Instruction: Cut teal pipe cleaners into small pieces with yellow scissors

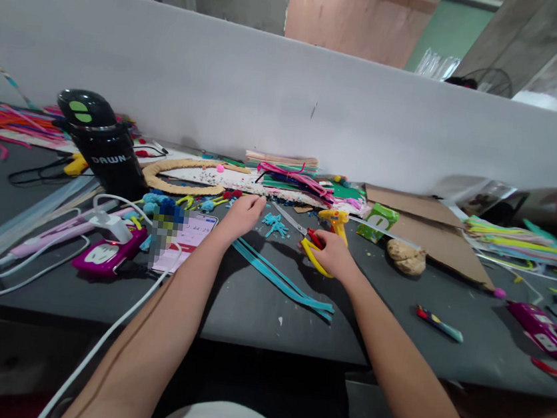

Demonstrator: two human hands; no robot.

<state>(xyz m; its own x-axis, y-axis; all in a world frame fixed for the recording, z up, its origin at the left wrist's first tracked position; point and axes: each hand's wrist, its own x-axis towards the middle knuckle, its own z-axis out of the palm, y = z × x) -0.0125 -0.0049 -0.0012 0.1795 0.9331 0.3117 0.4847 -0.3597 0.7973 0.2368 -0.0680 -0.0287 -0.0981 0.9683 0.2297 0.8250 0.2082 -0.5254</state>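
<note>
My right hand grips a pair of scissors by the yellow and red handles. The slim metal blades point up and left, towards my left hand. That hand is closed, its fingertips together beside the blade tips; whatever is in it, if anything, is hidden. Short light-blue pipe cleaner pieces lie in a tangled heap between the hands. Below them, several long light-blue pipe cleaners stretch slantwise across the dark table.
A black bottle stands at the left, near a phone and a purple power socket with a white cable. Behind my right hand is a yellow glue gun. Cardboard and a tan lump lie to the right.
</note>
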